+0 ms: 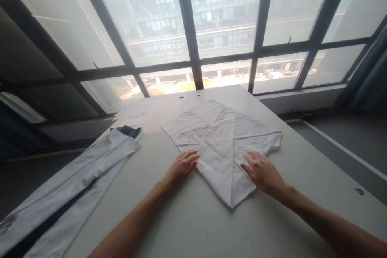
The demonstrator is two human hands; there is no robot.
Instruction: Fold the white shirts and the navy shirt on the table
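A white cloth (219,143) lies partly folded on the white table (187,217), with one pointed corner toward me and a folded strip running down its middle. My left hand (183,164) rests at the cloth's left edge, its fingers stretched out and close together on the fabric. On the right part of the cloth lies my right hand (262,171), fingers extended and slightly apart, palm down. Neither hand grips the fabric. Some creases show across the cloth's upper layers.
Folded white and dark-blue fabric (90,169) lies along the table's left side. Behind it are thin white sheets (136,111). A small dark object (359,191) sits near the right edge. Large framed windows (223,16) stand beyond the table.
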